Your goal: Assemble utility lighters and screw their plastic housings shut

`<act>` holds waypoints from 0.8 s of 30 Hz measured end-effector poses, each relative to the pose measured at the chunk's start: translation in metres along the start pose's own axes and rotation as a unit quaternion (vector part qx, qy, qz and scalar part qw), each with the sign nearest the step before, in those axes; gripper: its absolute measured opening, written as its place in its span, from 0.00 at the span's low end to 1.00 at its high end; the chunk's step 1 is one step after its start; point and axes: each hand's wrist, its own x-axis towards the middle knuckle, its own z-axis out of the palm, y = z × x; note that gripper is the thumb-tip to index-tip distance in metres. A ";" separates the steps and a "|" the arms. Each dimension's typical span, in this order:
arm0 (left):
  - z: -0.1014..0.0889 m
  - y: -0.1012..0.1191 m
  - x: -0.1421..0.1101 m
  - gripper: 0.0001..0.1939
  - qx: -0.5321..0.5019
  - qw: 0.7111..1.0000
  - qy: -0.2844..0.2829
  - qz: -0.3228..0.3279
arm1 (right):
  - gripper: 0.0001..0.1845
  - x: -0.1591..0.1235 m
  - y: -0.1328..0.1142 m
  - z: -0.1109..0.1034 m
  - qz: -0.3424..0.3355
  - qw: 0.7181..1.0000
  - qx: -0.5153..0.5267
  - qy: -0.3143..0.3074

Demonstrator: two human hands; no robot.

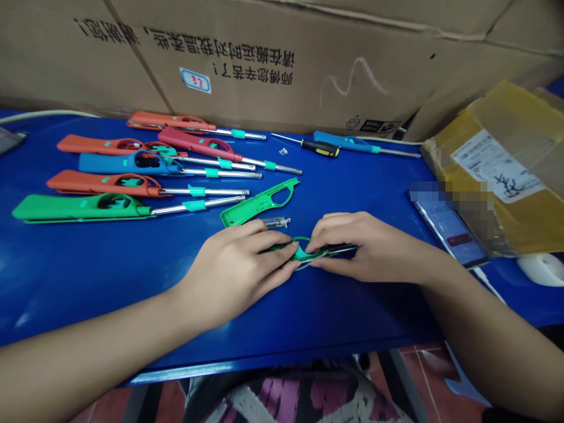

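Between my two hands, just above the blue table, is a green lighter body half point(301, 253) with a teal trigger piece and a thin wire. My left hand point(247, 264) closes its fingers on the left end and touches the trigger area. My right hand point(365, 247) pinches the other end, by a dark metal tube. My fingers hide much of the part. Just behind my left fingers lies a clear fuel tank point(275, 222). Beyond it rests a loose green casing half point(262, 202), hollow side up.
Several long-necked lighters point(106, 182) in orange, red, blue and green lie at the left. A screwdriver point(319, 147), small screws point(283, 151) and a blue lighter point(348, 143) lie at the back. A phone point(453, 229) and a taped box point(506, 170) are at the right, before a cardboard wall point(247, 35).
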 end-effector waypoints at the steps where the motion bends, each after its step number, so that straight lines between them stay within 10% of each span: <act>1: 0.000 0.000 0.000 0.11 0.006 1.000 -0.001 0.005 | 0.05 0.000 0.001 0.000 -0.005 1.000 -0.002 0.001; 16: 0.001 -0.001 0.001 0.08 0.036 0.998 0.016 0.038 | 0.08 -0.003 -0.002 -0.002 -0.016 0.999 -0.049 -0.010; 24: 0.002 0.005 0.002 0.08 -0.059 0.995 0.008 -0.082 | 0.08 0.001 -0.003 0.000 -0.010 0.999 -0.039 -0.016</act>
